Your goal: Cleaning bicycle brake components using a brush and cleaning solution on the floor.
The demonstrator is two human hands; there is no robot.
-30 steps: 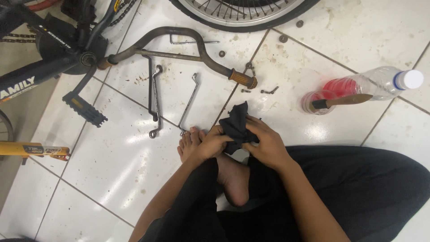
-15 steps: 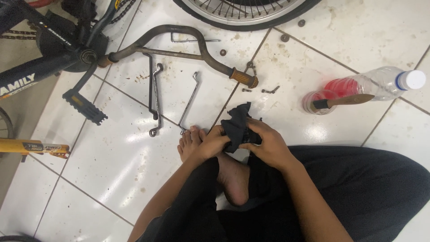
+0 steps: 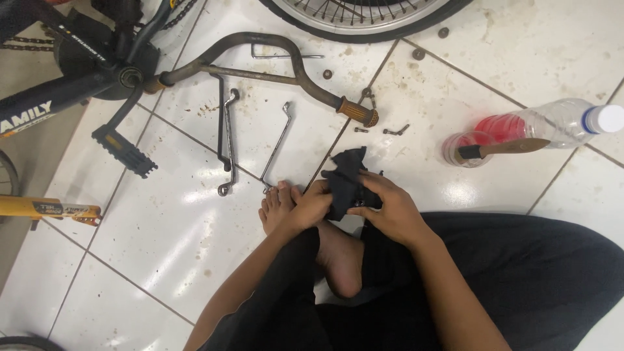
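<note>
Both hands meet over a black rag [image 3: 344,179] just above my bare foot [image 3: 338,250]. My left hand [image 3: 311,205] grips the rag's lower left side. My right hand [image 3: 389,208] closes over its right side, and a small dark part seems wrapped inside, mostly hidden. I sit on a white tiled floor [image 3: 162,247] in black trousers.
Two ring spanners [image 3: 226,140] and a thinner one [image 3: 278,143] lie on the tiles ahead. A rusty handlebar [image 3: 260,55] with an orange grip, a bicycle crank and pedal [image 3: 123,149], a wheel [image 3: 364,16], loose bolts [image 3: 393,130], and a plastic bottle with red liquid [image 3: 539,123] beside a brush surround me.
The hands have shifted slightly on the rag, turning it between the fingers. Nothing else on the floor has moved.
</note>
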